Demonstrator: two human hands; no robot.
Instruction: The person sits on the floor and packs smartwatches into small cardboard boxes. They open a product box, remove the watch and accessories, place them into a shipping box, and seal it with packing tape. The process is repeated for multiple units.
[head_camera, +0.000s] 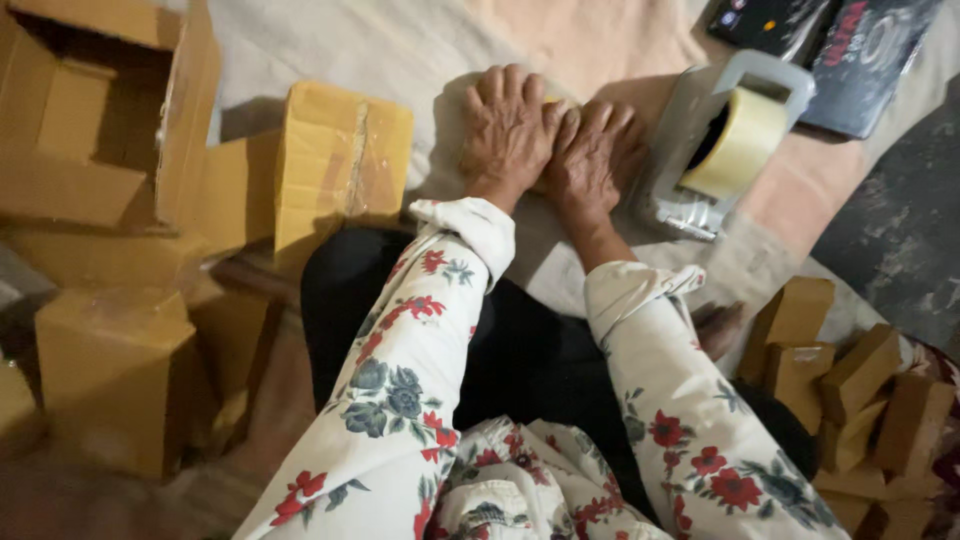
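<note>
My left hand (508, 130) and my right hand (592, 155) lie side by side, palms down, pressing on a small yellowish box (551, 101) that they almost wholly hide on the cloth-covered floor. Only a sliver of the box shows between the fingers. Both arms wear white sleeves with red and blue flowers. A tape dispenser (700, 150) with a roll of yellowish tape (738, 140) lies just right of my right hand.
Cardboard boxes are piled at the left, one open (95, 110) and one taped shut (340, 160). Several small brown boxes (850, 380) sit at the lower right. Dark printed packages (850, 50) lie at the top right.
</note>
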